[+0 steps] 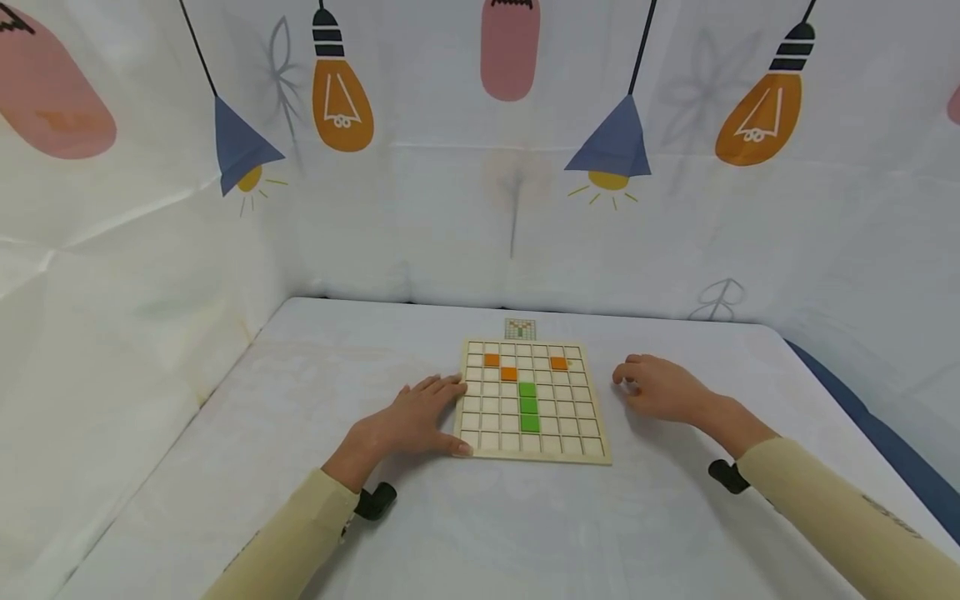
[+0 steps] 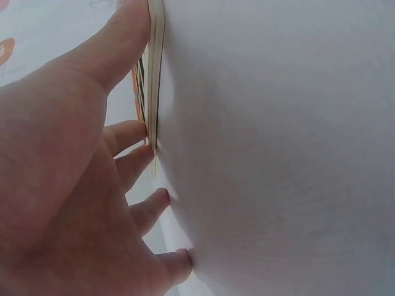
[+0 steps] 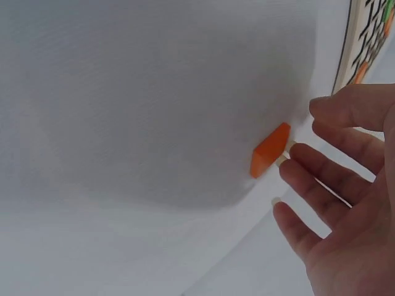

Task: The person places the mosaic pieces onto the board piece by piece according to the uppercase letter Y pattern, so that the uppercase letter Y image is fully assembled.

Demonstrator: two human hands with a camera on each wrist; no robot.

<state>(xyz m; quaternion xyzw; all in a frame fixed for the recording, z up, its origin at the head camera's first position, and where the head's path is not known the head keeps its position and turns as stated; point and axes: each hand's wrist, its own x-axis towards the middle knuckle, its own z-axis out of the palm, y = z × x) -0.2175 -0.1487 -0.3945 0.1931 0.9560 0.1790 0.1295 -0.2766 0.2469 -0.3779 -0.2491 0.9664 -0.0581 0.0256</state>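
Note:
A square wooden grid board (image 1: 555, 457) lies flat on the table. Three orange tiles (image 1: 508, 374) and a column of three green tiles (image 1: 528, 406) sit in its cells. My left hand (image 1: 412, 417) is spread along the board's left side, fingers on the edge and thumb at the near left corner; the left wrist view shows the board's side edge (image 2: 157, 74). Right of the board, my right hand (image 1: 656, 387) hovers low with loosely bent fingers. A loose orange tile (image 3: 270, 151) lies by its fingertips in the right wrist view, with the thumb apart from it.
A small pattern card (image 1: 520, 329) lies just behind the board. White cloth walls (image 1: 450, 225) printed with lamps and bulbs rise behind and left of the white table (image 1: 337, 358). Dark blue fabric (image 1: 877, 437) shows past the right edge.

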